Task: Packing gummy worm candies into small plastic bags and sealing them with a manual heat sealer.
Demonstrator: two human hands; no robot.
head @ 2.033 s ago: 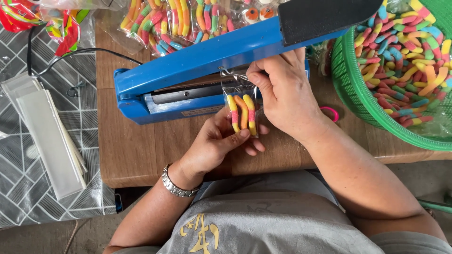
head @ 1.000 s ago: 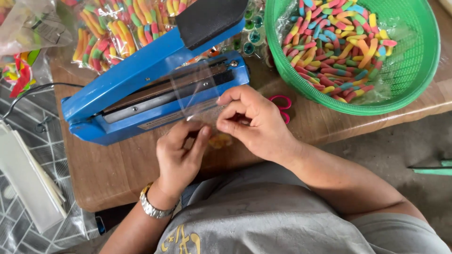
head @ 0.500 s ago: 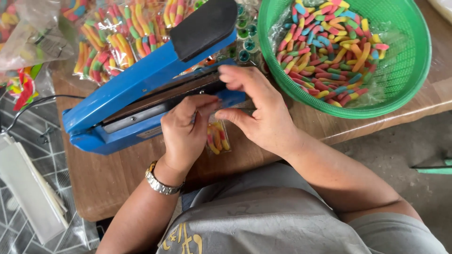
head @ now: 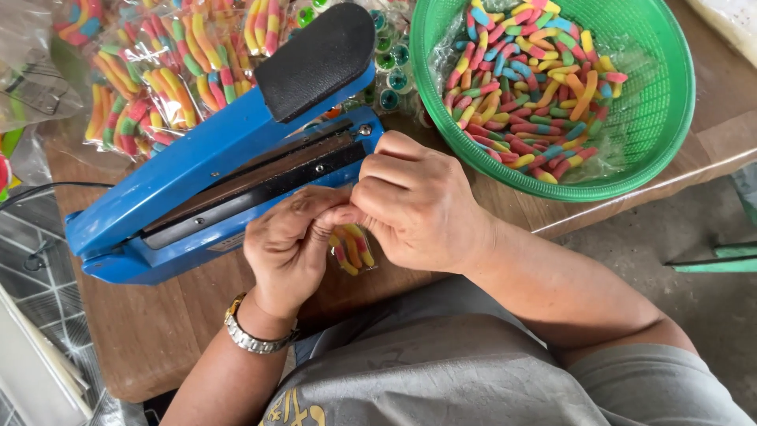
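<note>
Small clear candy bag (head: 352,248) sits mid-frame, pinched at its top by both hands, left hand (head: 288,248) and right hand (head: 414,209) curled shut on it at the blue sealer (head: 221,177). Since a moment ago the bag looks lower, I think. Wooden table (head: 150,331), green basket (head: 654,102) upper right, tiled floor lower left.
</note>
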